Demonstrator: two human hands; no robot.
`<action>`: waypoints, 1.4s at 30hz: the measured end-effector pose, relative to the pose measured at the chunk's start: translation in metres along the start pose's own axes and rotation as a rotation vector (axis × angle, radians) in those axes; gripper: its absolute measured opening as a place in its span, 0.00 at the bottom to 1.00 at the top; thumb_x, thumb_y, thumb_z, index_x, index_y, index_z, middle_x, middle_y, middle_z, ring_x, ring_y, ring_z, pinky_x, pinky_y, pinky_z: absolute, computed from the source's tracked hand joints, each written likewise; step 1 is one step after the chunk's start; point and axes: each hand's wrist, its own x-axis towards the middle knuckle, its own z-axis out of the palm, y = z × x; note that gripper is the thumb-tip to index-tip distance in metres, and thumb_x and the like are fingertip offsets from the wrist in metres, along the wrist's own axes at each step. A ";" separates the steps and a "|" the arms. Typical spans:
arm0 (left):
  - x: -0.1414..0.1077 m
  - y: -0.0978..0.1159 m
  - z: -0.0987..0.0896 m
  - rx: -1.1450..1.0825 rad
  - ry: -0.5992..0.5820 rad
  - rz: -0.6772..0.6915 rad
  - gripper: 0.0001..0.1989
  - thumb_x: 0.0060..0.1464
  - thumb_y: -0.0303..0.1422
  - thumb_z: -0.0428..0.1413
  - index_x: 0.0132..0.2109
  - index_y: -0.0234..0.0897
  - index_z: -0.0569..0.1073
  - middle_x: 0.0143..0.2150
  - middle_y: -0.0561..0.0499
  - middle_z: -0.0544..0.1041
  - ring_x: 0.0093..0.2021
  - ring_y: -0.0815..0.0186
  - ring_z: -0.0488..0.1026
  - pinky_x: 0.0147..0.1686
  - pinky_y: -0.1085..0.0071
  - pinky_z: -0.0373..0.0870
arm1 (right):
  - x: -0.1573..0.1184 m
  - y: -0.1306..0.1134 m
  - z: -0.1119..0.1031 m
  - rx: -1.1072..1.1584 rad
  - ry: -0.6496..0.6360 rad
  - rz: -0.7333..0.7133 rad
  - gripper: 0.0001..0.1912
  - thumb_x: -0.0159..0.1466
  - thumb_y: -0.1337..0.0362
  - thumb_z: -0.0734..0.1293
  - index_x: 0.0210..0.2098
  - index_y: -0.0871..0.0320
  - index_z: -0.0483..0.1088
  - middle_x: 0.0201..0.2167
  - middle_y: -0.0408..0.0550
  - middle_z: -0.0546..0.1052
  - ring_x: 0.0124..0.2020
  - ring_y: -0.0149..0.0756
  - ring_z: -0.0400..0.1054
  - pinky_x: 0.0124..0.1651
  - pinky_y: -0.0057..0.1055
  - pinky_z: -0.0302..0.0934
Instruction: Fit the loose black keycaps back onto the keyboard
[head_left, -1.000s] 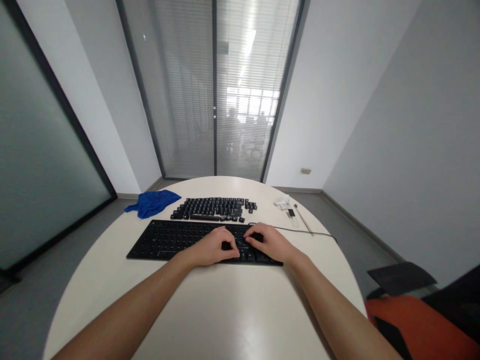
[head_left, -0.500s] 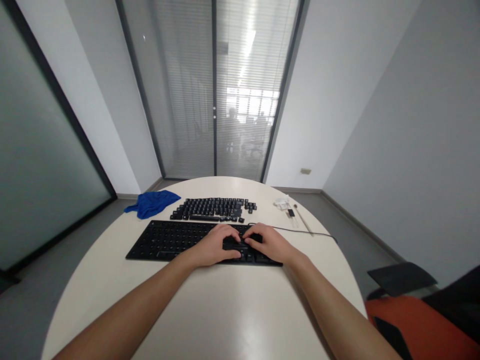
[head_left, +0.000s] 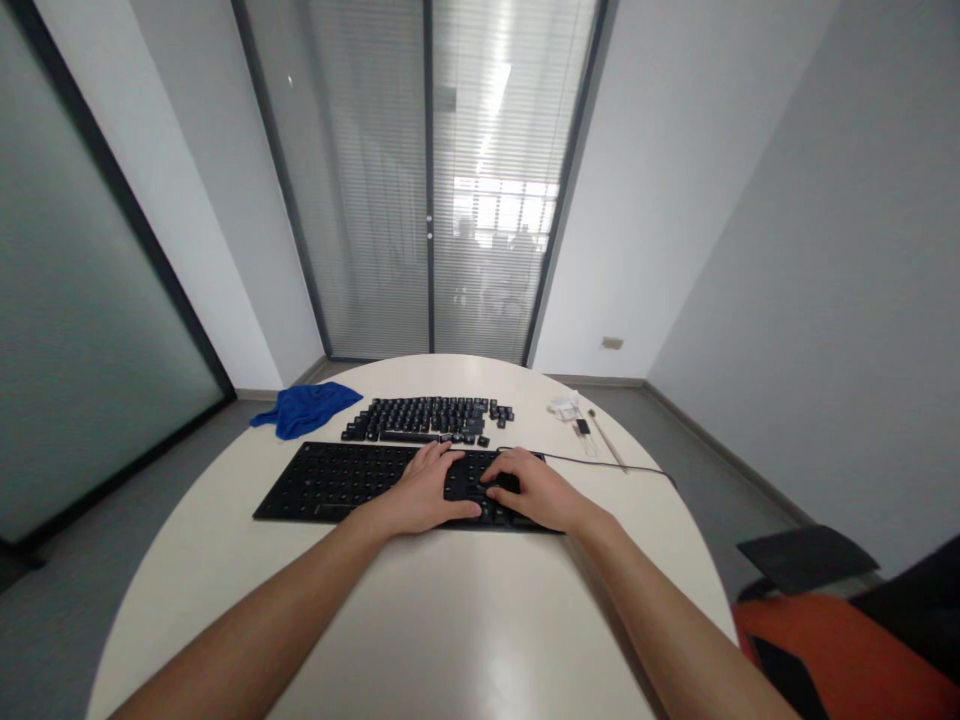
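Observation:
A black keyboard lies flat near the middle of the table. Its left part shows rows of small round key seats without caps. My left hand rests over the keyboard's middle, fingers stretched forward and thumb apart, holding nothing. Over the right part, my right hand is curled, index finger and thumb close together at the keys; anything between them is too small to make out. Behind the keyboard, loose black keycaps are set out in rows, with a few more at their right end.
A blue cloth lies at the table's back left. On the right are a white crumpled item, a small black-ended wire tool and a thin stick-like brush. A cable runs rightward. An orange chair stands right.
My left hand's fingers have straightened and moved forward and left, away from the right hand's fingertips. The right hand has barely moved, staying at the keyboard's right part.

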 end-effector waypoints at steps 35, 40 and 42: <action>-0.016 0.026 0.002 0.421 -0.025 -0.005 0.37 0.66 0.54 0.39 0.71 0.34 0.56 0.73 0.34 0.51 0.73 0.46 0.45 0.68 0.48 0.45 | 0.005 0.030 0.005 -0.247 0.350 0.264 0.14 0.67 0.63 0.64 0.51 0.58 0.72 0.51 0.53 0.77 0.54 0.45 0.68 0.60 0.42 0.59; -0.015 0.024 0.003 0.423 -0.027 0.000 0.36 0.66 0.54 0.40 0.71 0.34 0.56 0.73 0.34 0.51 0.73 0.46 0.45 0.68 0.48 0.45 | 0.016 0.035 -0.001 -0.492 0.283 0.483 0.14 0.68 0.63 0.63 0.50 0.58 0.73 0.50 0.54 0.78 0.53 0.47 0.69 0.56 0.41 0.58; -0.015 0.024 0.003 0.422 -0.030 0.000 0.37 0.66 0.54 0.39 0.71 0.34 0.56 0.73 0.35 0.51 0.73 0.46 0.45 0.68 0.48 0.45 | 0.024 0.035 -0.003 -0.588 0.241 0.510 0.14 0.68 0.64 0.63 0.50 0.57 0.73 0.50 0.54 0.78 0.53 0.47 0.69 0.55 0.41 0.57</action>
